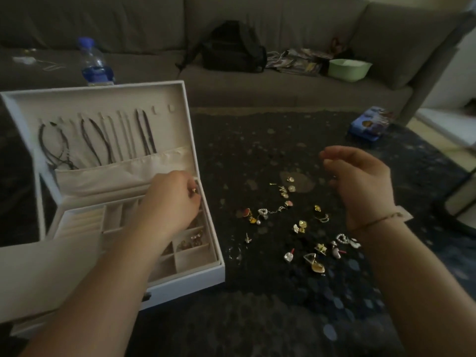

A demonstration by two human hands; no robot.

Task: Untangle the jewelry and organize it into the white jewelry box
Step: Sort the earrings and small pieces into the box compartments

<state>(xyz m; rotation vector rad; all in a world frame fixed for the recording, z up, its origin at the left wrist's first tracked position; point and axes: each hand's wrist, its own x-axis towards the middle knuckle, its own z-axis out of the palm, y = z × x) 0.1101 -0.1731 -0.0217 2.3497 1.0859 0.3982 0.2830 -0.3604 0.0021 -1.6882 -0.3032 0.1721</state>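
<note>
Jewelry, a loose scatter of small gold, silver and pearl pieces, lies on the dark speckled table at about five o'clock from the middle of the view, well apart from the right edge of the white jewelry box. That box sits at nine o'clock with its lid standing open; several dark cord necklaces hang in the lid above a cream fabric pocket, and the tray below is split into small compartments, a few near its right side holding small gold pieces. The left hand reaches over the tray's upper right corner, fingers curled and pinching a small gold piece at its fingertips. The right hand hovers above the table at three o'clock, just above the scatter, fingers loosely curved and apart; whether it holds anything I cannot tell. A thin cord bracelet circles that wrist. At twelve o'clock a grey sofa carries a black bag, a pale green bowl and some papers. A water bottle with a blue cap stands behind the box at eleven o'clock, and a blue box rests at two o'clock
</note>
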